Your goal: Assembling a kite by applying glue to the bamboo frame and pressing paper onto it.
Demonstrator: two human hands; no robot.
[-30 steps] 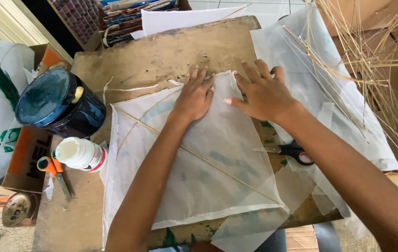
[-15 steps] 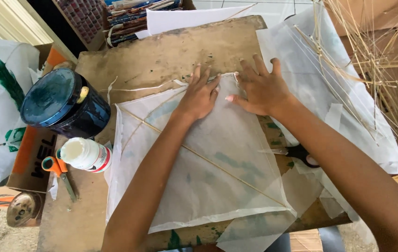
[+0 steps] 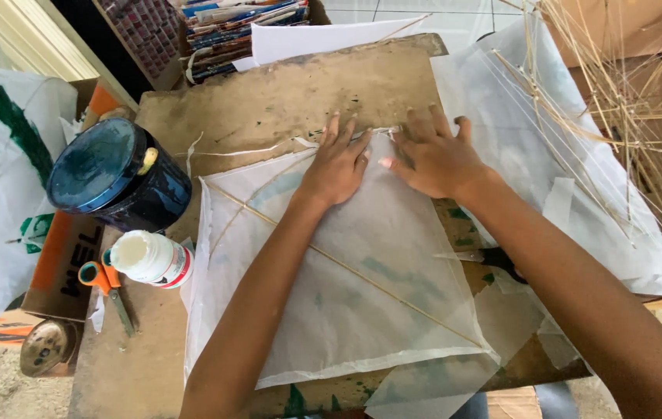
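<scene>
Worn brown wooden board (image 3: 269, 101) carries a white translucent paper kite with thin stick frame (image 3: 346, 295). Left hand (image 3: 339, 163) and right hand (image 3: 436, 159) press flat, fingers spread, on its top edge, grasping nothing.

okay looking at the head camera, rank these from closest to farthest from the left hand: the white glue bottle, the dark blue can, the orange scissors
1. dark blue can, off to the left of the left hand
2. white glue bottle, lower left
3. orange scissors, farthest, at the board's left edge
</scene>
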